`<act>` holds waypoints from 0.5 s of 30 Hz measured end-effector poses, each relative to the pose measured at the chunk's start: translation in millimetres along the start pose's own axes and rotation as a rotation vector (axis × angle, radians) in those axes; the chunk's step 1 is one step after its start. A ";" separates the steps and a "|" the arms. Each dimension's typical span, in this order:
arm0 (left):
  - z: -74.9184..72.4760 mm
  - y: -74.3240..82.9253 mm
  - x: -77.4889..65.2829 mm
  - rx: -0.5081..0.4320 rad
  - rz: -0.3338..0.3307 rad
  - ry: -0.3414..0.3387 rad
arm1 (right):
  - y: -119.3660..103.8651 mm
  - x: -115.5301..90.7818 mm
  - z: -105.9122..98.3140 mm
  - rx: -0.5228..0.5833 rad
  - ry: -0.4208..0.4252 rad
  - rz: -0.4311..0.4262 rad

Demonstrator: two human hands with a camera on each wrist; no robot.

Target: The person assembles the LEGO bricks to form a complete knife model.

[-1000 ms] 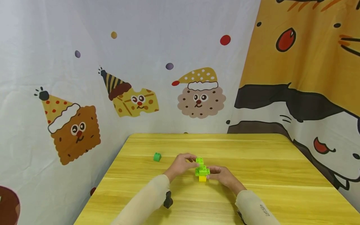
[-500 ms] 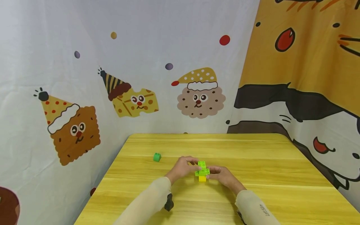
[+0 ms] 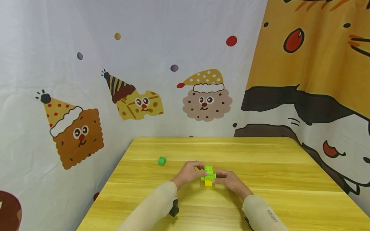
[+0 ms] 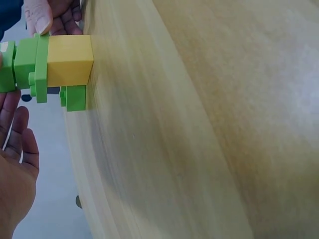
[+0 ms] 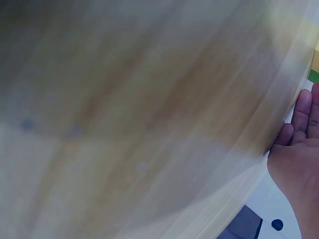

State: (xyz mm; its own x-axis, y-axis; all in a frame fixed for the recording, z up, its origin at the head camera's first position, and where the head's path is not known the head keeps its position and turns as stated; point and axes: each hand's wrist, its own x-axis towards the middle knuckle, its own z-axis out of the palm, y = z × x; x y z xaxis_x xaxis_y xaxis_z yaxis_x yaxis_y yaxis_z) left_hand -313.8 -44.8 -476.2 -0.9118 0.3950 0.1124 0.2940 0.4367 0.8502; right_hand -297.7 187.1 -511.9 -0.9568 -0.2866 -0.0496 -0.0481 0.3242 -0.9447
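A small toy-brick stack stands upright on the table, with a yellow brick (image 3: 208, 183) at its base and lime-green bricks (image 4: 27, 62) above. My left hand (image 3: 188, 174) pinches the top lime-green brick (image 3: 208, 168) between thumb and fingers. In the left wrist view a thin dark line shows between that top brick and the one under it. On the other side, my right hand (image 3: 230, 182) holds the stack's right side, thumb at the flat green layer (image 4: 42, 68). The right wrist view shows only part of the right hand and a sliver of the stack.
A darker green brick (image 3: 162, 161) with a curved side lies apart, left of the stack and farther back. The wooden table (image 3: 260, 154) ends against a printed cloth backdrop (image 3: 144, 38). Both forearms wear pale sleeves (image 3: 153, 205).
My left hand has come slightly down and to the right, bringing the top lime-green brick lower onto the stack. My right hand has stayed in place.
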 end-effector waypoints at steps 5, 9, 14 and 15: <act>2.5 -1.7 0.6 -0.023 -0.010 -0.002 | 0.2 -0.4 0.6 -0.005 0.004 0.007; 4.0 -4.8 1.4 -0.035 -0.007 -0.004 | 0.3 -1.2 0.9 0.001 0.002 0.004; 4.2 -4.6 1.2 -0.044 0.005 -0.004 | -2.1 -3.0 0.7 0.006 0.001 0.006; 4.3 -4.1 1.2 -0.043 0.008 -0.004 | -2.2 -3.0 0.6 0.003 0.002 0.008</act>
State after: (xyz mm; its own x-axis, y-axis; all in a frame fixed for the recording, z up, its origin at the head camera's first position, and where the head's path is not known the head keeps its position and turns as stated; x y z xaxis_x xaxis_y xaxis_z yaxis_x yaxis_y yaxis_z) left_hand -314.8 -42.7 -481.8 -0.9082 0.4015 0.1177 0.2889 0.3983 0.8706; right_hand -294.6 186.7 -509.9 -0.9578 -0.2819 -0.0562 -0.0399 0.3240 -0.9452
